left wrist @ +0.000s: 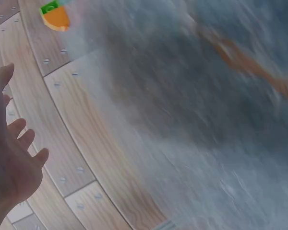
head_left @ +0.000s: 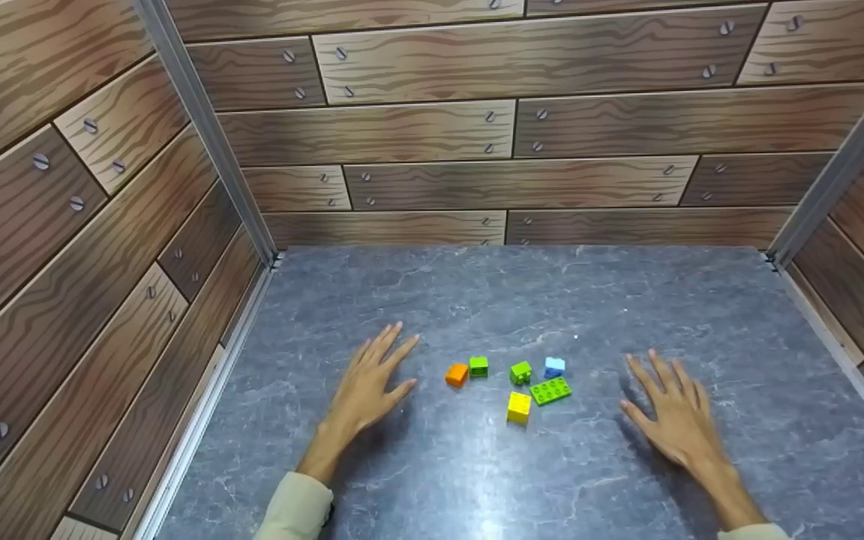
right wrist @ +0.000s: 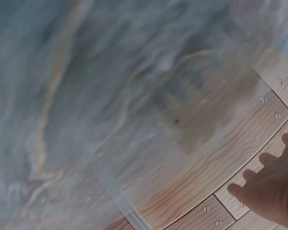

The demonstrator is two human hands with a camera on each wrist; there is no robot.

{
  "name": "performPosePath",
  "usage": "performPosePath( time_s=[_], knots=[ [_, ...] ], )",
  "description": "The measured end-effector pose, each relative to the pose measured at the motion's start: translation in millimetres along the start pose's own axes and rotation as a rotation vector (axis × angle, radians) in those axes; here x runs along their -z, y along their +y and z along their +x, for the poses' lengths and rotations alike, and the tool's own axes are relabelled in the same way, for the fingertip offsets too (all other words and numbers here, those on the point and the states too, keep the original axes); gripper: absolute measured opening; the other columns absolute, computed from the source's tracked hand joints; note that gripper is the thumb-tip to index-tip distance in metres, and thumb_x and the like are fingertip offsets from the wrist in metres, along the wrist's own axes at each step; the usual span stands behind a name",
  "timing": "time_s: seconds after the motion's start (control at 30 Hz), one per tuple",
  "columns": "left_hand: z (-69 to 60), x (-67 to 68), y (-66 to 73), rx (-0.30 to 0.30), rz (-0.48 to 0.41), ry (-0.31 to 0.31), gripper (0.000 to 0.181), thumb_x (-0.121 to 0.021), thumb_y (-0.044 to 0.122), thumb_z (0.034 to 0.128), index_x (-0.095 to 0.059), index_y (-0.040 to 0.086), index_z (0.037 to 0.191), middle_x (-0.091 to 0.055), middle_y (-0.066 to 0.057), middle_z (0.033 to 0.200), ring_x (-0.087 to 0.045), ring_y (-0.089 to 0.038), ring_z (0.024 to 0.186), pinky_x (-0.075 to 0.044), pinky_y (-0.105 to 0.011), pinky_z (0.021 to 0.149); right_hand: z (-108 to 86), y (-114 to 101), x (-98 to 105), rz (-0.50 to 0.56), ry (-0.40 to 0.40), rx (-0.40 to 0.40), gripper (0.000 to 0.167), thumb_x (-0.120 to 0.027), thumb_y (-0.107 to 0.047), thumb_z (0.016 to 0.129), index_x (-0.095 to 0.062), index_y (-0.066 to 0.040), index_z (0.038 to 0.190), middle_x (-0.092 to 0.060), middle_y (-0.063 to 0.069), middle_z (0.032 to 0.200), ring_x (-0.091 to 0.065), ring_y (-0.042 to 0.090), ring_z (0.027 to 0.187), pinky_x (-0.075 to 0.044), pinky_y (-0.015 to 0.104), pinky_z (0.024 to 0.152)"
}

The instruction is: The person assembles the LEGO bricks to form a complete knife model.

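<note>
Several toy building bricks lie loose in the middle of the tabletop in the head view. An orange brick [head_left: 457, 375] sits beside a green brick [head_left: 478, 367]. To their right are a second green brick [head_left: 521, 373], a light blue brick [head_left: 554, 367], a flat green eight-stud brick [head_left: 550, 391] and a yellow brick [head_left: 519, 407]. My left hand [head_left: 367, 385] is spread with fingers straight, left of the orange brick and apart from it. Right of the bricks, my right hand [head_left: 673, 417] also has its fingers extended and holds nothing.
The grey marbled tabletop [head_left: 372, 480] is enclosed by a wood-plank patterned back wall [head_left: 417, 135] and side walls. Metal corner posts [head_left: 207, 120] and edge strips border it. Light glares off the surface near the front.
</note>
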State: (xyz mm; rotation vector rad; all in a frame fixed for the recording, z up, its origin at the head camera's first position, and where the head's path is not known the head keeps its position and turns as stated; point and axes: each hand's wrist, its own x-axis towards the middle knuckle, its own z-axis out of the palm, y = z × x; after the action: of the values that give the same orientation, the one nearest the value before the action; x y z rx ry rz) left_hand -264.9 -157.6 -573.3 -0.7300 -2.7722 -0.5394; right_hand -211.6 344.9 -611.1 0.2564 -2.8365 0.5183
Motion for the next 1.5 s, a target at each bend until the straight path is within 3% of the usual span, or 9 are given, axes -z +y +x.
performPosePath(
  time_s=[0.2, 0.37, 0.6, 0.73, 0.97, 1.13, 1.3, 1.5],
  knots=[
    [4.2, 0.5, 13.8, -0.018, -0.117, 0.009, 0.076, -0.073, 0.038, 0.0981, -0.035, 0.029, 0.163, -0.028, -0.005, 0.170, -0.035, -0.032, 0.152, -0.033, -0.059, 0.119, 2.7, -7.7, 0.7, 0.055, -0.100, 0.005, 0.078, -0.065, -0.042, 0.101, -0.025, -0.024, 0.166, -0.025, 0.023, 0.167, -0.023, 0.056, 0.147, -0.017, 0.079, 0.111],
    [4.7, -2.1, 21.8, -0.032, -0.216, 0.023, 0.073, -0.074, 0.033, 0.0977, -0.039, 0.024, 0.161, -0.039, -0.008, 0.165, -0.042, -0.032, 0.147, -0.041, -0.057, 0.113, 3.8, -14.4, -0.5, 0.139, -0.107, 0.034, 0.078, -0.070, -0.035, 0.100, -0.030, -0.016, 0.164, -0.031, 0.026, 0.164, -0.029, 0.056, 0.144, -0.020, 0.080, 0.109],
    [6.9, -9.3, 30.7, 0.006, -0.307, -0.053, 0.068, -0.072, 0.032, 0.0995, -0.042, 0.026, 0.160, -0.046, -0.006, 0.160, -0.045, -0.029, 0.145, -0.043, -0.053, 0.113, 8.0, -23.1, 0.9, 0.327, -0.094, 0.053, 0.078, -0.076, -0.024, 0.096, -0.035, -0.005, 0.160, -0.037, 0.030, 0.159, -0.033, 0.058, 0.142, -0.023, 0.081, 0.107],
    [11.5, -12.5, 37.8, 0.022, -0.346, -0.087, 0.061, -0.071, 0.034, 0.1002, -0.049, 0.023, 0.156, -0.051, -0.005, 0.156, -0.048, -0.030, 0.143, -0.043, -0.053, 0.113, 10.4, -27.0, 0.2, 0.362, -0.131, 0.035, 0.074, -0.074, -0.022, 0.097, -0.038, -0.004, 0.159, -0.040, 0.032, 0.157, -0.034, 0.057, 0.142, -0.025, 0.078, 0.109],
    [19.7, -24.1, 51.1, 0.021, -0.400, -0.123, 0.052, -0.071, 0.035, 0.0999, -0.059, 0.018, 0.148, -0.061, -0.004, 0.146, -0.055, -0.027, 0.137, -0.044, -0.048, 0.113, 13.6, -32.4, -5.0, 0.431, -0.151, 0.031, 0.067, -0.074, -0.020, 0.098, -0.044, -0.004, 0.156, -0.048, 0.029, 0.152, -0.055, 0.050, 0.130, -0.043, 0.068, 0.105],
    [26.1, -35.4, 61.1, 0.024, -0.466, -0.188, 0.050, -0.071, 0.031, 0.1002, -0.061, 0.014, 0.146, -0.066, -0.006, 0.139, -0.062, -0.026, 0.128, -0.049, -0.044, 0.108, 13.3, -33.8, -7.0, 0.521, -0.166, 0.014, 0.066, -0.074, -0.020, 0.098, -0.045, -0.006, 0.156, -0.051, 0.027, 0.151, -0.064, 0.044, 0.120, -0.052, 0.059, 0.098],
    [32.1, -44.2, 70.6, 0.005, -0.514, -0.244, 0.048, -0.071, 0.026, 0.1006, -0.061, 0.010, 0.144, -0.066, -0.009, 0.138, -0.066, -0.025, 0.120, -0.054, -0.037, 0.101, 15.4, -36.8, -9.4, 0.559, -0.213, 0.001, 0.064, -0.072, -0.027, 0.100, -0.046, -0.010, 0.156, -0.052, 0.026, 0.148, -0.068, 0.035, 0.113, -0.056, 0.049, 0.093],
    [40.3, -51.8, 83.4, -0.010, -0.578, -0.294, 0.048, -0.072, 0.023, 0.0996, -0.061, 0.008, 0.144, -0.066, -0.013, 0.138, -0.071, -0.016, 0.106, -0.057, -0.032, 0.093, 20.0, -40.8, -13.2, 0.596, -0.279, -0.006, 0.065, -0.073, -0.022, 0.099, -0.045, -0.012, 0.157, -0.054, 0.025, 0.146, -0.068, 0.026, 0.105, -0.056, 0.040, 0.090]
  ],
)
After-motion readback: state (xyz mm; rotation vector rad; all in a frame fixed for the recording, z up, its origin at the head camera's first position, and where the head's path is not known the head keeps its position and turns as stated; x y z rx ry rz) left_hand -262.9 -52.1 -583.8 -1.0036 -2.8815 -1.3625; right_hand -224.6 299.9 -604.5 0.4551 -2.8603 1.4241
